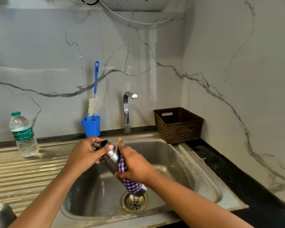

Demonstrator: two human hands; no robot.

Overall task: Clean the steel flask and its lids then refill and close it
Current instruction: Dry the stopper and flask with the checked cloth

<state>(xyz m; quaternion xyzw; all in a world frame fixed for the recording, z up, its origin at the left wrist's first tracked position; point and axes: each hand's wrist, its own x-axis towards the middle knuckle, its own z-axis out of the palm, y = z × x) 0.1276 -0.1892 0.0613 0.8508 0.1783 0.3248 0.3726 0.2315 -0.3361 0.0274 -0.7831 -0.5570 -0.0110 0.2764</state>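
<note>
A rounded steel vessel (0,214) sits at the lower left corner, on the ridged draining board (23,175), whose open grooves run back to a water bottle (24,134) standing near the wall. Both forearms reach over the sink (168,155). The steel flask (111,159) hangs tilted above the basin, threaded mouth up and to the left, base down toward the drain (134,202), well clear of the walls. The left hand (85,153) curls round the mouth end, thumb on the rim. The right hand (135,163) presses a purple checked cloth (133,186) round the flask's body. Behind stand a tap (127,111), a blue holder (91,126) with a brush (95,89), and a brown basket (178,125) on the sink's back right corner; black counter (237,178) borders the right rim.
</note>
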